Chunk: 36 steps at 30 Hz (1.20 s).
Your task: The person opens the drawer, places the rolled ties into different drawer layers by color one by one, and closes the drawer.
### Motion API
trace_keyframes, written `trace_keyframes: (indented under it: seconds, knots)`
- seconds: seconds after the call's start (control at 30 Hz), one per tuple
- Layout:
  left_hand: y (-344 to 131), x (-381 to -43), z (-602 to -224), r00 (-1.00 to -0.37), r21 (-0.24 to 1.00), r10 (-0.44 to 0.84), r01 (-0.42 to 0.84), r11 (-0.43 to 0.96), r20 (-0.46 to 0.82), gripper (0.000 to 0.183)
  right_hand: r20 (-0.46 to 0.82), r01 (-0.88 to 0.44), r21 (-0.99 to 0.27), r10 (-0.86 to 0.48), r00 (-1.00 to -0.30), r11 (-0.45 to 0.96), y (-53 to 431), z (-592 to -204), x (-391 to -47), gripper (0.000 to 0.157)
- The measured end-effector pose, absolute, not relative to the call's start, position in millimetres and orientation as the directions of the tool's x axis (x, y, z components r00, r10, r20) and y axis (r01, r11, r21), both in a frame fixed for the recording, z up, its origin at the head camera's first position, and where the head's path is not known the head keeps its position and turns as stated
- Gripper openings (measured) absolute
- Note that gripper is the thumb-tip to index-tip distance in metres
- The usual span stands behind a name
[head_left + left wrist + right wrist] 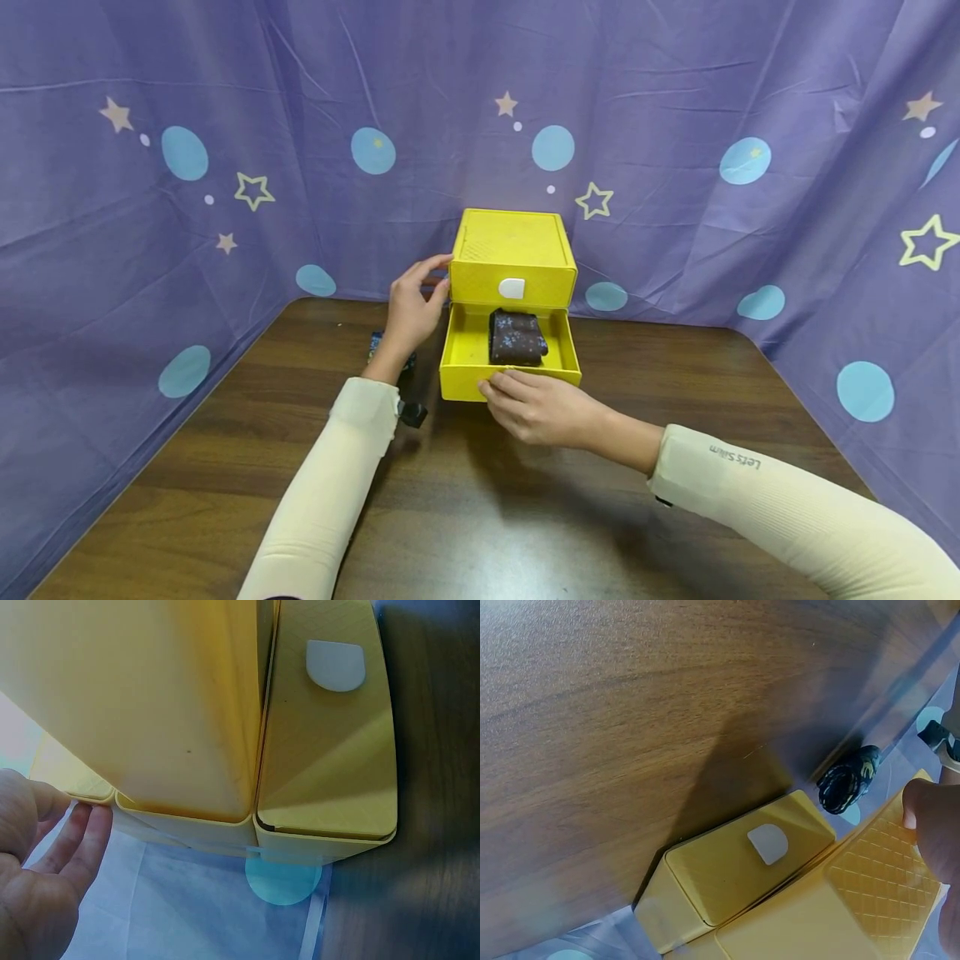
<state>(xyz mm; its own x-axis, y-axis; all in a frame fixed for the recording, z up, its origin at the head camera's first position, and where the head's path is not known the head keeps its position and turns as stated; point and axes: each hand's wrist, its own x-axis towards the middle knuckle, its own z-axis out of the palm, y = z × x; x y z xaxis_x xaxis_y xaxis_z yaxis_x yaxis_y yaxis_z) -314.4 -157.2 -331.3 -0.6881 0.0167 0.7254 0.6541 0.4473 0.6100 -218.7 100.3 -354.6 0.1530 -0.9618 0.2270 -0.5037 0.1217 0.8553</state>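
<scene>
A yellow drawer box (513, 236) stands at the back of the table. Its lower drawer in the head view is pulled out and holds a folded dark brown cloth (516, 337) with blue flower marks. At the box's upper left side, my left hand (416, 304) touches the edge with fingers and thumb. That thumb shows on the textured front in the right wrist view. My right hand (532, 408) rests its fairly straight fingers against the pulled-out drawer's front (461, 385), covering its middle. The right hand is outside its own wrist view.
A dark patterned bundle (847, 780) lies on the wooden table (480, 533) left of the box, partly behind my left wrist in the head view. A closed drawer (322, 750) with a white tab sits beneath the pulled-out one. A purple curtain (637, 67) surrounds the table.
</scene>
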Motion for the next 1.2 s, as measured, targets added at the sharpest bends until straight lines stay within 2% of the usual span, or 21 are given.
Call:
trace_keyframes:
  seconds: [0.6, 1.2]
  knots:
    - [-157.3, -315.8, -330.9, -0.687, 0.608, 0.014, 0.651, 0.454, 0.726, 0.037, 0.207, -0.510, 0.850, -0.973, 0.099, 0.129, 100.5, -352.1, -226.4, 0.053]
    - [-157.5, -313.4, -330.0, -0.684, 0.591, 0.026, 0.648, 0.481, 0.729, 0.038, 0.226, -0.524, 0.839, -0.970, 0.090, 0.147, 99.1, -352.8, -235.4, 0.050]
